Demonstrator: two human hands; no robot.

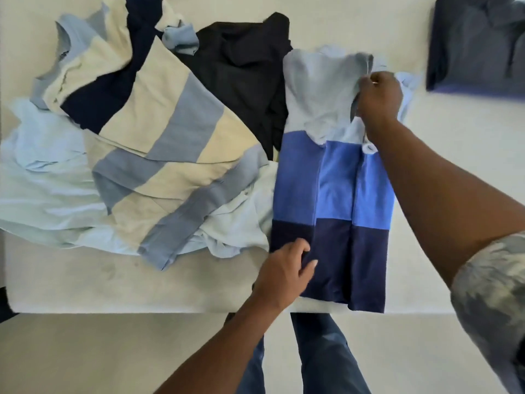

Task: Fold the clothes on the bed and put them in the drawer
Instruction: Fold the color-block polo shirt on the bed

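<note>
Far left: a crumpled pale blue cotton garment (42, 180) lies unfolded on the white bed (113, 285). A cream and grey-blue striped shirt with a navy band (159, 132) lies partly over it, also unfolded. Behind these sits a loose black garment (244, 72).

Centre right: the item in hand is a colour-block shirt in light blue, mid blue and navy panels (335, 180). It lies flat near the bed's front edge with both sides turned inward, and its left edge touches the loose pile. The left hand (284, 268) is at the navy hem and appears to pinch the inner fold between thumb and fingers. The right hand (379, 95) is at the collar end, fingers curled round a bunch of light blue cloth.

Far right: a folded dark navy garment (477, 46) lies well apart at the back of the bed. No drawer is in view.

Step judged: lengthwise folding done, crosswise fold to come.

Risks:
- The side folds may spring open when one end is lifted, since only two small grips hold them.
- The bunched collar cloth may set a crease or give a lopsided fold.
- The hem sits at the mattress edge and could slide off if tugged.
- The adjoining pile could snag and drag along.
</note>
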